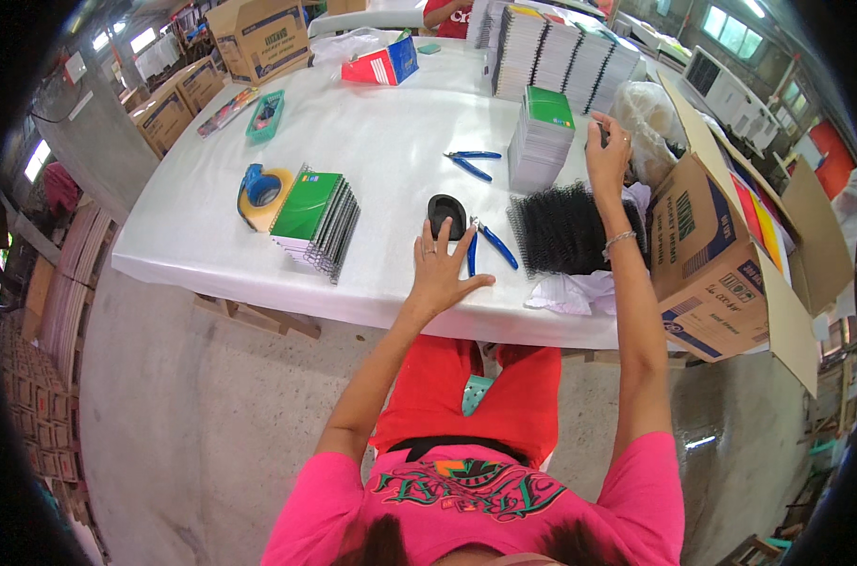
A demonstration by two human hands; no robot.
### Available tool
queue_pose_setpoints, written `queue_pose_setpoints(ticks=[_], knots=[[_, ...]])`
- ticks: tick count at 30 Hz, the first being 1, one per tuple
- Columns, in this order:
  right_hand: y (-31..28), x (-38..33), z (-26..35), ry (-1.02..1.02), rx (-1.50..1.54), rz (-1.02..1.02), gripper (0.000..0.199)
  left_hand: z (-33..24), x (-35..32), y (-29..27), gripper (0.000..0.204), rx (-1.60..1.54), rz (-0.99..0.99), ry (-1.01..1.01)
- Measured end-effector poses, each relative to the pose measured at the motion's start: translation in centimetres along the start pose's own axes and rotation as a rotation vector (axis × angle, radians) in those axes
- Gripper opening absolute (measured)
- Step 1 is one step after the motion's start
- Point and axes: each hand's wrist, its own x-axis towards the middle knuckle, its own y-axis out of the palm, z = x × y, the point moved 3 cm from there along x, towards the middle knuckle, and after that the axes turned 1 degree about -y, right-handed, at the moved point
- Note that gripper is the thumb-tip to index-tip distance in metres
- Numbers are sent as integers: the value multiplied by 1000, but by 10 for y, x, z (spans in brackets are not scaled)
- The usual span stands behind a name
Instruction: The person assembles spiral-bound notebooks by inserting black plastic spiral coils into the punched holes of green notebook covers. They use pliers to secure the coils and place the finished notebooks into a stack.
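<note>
My left hand (pixel 441 271) lies flat on the white table (pixel 372 151), fingers spread, just in front of a small black dish (pixel 446 213) and beside blue-handled pliers (pixel 490 245). My right hand (pixel 609 156) reaches over a pile of black wire spiral bindings (pixel 565 229), next to a stack of unbound notebooks with a green cover on top (pixel 542 137); its fingers pinch something small and dark that I cannot make out. A second pair of blue pliers (pixel 473 162) lies farther back.
Bound green notebooks (pixel 315 219) lie at the left beside a blue tape dispenser (pixel 259 191). Tall notebook stacks (pixel 561 52) stand at the back. An open cardboard box (pixel 721 255) sits at the right edge. A teal tray (pixel 265 115) and more boxes (pixel 259 38) are far left.
</note>
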Motion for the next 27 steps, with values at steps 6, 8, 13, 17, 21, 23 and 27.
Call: queue_pose_setpoints(ticks=[6,8,13,17,21,23,27], knots=[[21,34,-35,384,339,251,51,-4,21,10,57,51,-56,-34],[29,36,-33,446,375,326,60,0,30,14,55,75,-80,-48],[48,46,-42,510,308,531,61,-4,44,12,52,15,-79,-70],[57,50,-42,565,403,651,48,-3,41,7,55,-23,-87,-85],[60,54,-57,638,475,622,37,-5,46,2,57,-155,-139,-141],[61,57,-58,674,486,617,34,-4,47,1,57,-198,-179,-152],[64,54,-55,742,503,602,28,3,41,-2,53,-241,-314,-154]])
